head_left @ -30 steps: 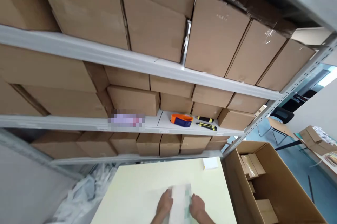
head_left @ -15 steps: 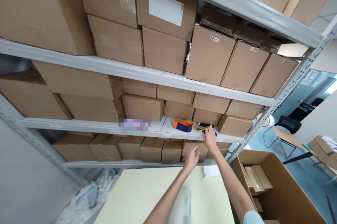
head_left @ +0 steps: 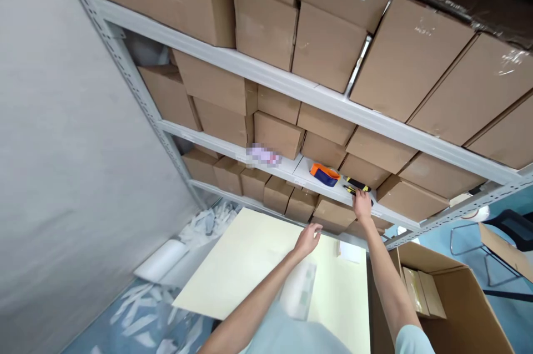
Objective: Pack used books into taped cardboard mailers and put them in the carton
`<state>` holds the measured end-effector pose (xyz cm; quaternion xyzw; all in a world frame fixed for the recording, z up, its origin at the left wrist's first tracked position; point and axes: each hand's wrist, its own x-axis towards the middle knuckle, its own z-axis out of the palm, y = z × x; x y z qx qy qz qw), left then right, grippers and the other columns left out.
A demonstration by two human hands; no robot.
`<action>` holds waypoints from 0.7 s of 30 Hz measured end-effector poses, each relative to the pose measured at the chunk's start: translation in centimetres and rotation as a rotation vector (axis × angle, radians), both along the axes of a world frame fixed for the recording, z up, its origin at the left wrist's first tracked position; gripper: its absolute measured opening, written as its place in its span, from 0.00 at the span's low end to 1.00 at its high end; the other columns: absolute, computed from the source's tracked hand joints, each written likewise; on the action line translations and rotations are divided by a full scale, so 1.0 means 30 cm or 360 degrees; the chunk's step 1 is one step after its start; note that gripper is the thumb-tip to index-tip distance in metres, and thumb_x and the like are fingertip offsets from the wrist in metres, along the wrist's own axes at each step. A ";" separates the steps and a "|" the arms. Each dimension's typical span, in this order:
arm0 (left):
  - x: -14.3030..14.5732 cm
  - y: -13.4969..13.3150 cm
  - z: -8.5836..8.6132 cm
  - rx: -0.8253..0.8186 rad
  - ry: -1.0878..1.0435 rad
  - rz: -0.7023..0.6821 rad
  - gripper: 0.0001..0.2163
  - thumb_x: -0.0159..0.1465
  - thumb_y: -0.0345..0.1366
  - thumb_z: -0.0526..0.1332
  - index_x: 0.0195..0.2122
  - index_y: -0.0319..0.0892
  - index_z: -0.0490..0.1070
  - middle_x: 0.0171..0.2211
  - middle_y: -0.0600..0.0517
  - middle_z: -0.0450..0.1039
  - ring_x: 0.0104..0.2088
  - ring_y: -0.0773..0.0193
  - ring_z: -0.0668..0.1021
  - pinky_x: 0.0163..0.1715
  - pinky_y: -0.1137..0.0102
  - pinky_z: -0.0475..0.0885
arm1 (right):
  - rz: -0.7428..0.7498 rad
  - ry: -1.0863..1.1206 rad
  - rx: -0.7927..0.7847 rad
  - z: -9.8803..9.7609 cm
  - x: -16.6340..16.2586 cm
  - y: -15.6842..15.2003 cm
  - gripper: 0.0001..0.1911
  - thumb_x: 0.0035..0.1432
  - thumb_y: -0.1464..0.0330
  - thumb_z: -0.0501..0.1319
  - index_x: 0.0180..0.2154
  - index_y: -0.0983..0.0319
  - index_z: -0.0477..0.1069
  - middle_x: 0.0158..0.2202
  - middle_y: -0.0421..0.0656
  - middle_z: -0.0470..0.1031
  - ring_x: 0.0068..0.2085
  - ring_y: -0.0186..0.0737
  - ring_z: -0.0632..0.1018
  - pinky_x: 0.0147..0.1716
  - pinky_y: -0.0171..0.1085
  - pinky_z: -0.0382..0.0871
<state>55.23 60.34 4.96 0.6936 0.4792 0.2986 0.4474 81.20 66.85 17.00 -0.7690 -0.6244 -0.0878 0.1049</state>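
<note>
Knives (head_left: 356, 186) right of tape dispenser (head_left: 325, 175), on shelf (head_left: 302, 168)

- Brown cartons (head_left: 416, 49) crowd the shelves (head_left: 283, 79) ahead of you.
- An orange tape dispenser (head_left: 325, 174) lies there.
- An open box (head_left: 466, 309) stands on your right.

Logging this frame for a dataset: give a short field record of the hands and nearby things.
place: metal rack of cardboard boxes, cream table below
left hand: open, empty, above the table's far edge
right hand: on the shelf at the yellow-black utility knives; grip unclear
beside knives: orange-blue tape dispenser
on table: white packet, small white card
right of table: open carton
</note>
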 end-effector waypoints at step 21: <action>-0.252 -0.367 -0.376 -0.0786 0.0791 0.0095 0.04 0.63 0.32 0.69 0.39 0.41 0.79 0.41 0.45 0.84 0.45 0.54 0.84 0.49 0.67 0.76 | -0.0160 0.1334 -0.0299 -0.765 -0.449 -0.817 0.22 0.72 0.60 0.56 0.54 0.67 0.79 0.50 0.60 0.81 0.51 0.56 0.82 0.55 0.49 0.78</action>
